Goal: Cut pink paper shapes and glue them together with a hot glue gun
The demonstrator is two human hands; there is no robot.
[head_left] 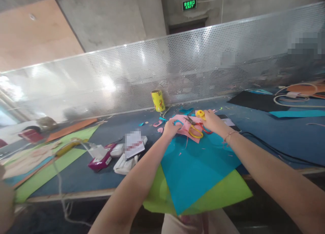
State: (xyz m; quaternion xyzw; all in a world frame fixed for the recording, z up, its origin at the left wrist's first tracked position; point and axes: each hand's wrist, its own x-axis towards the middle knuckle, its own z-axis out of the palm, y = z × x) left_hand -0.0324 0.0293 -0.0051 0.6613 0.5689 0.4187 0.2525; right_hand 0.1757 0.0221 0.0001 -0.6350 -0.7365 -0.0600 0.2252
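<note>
My left hand (171, 127) is closed on a small blue paper shape at the edge of a pink sheet (186, 125). My right hand (210, 120) is closed beside a small yellow object (200, 114), touching it; whether it grips it I cannot make out. Between the hands lie scissors (195, 127) with yellow and red handles, resting on the pink sheet. In front of them a large blue sheet (195, 169) lies over a green sheet (228, 191) that hangs past the table's near edge.
A yellow can (158, 100) stands by the perforated metal screen (162, 68). Paper scraps lie around it. Left of my arms sit a magenta box (100, 161), white items (127, 159) and green and orange sheets (50, 169). A black cable (274, 149) and black sheet (256, 100) lie right.
</note>
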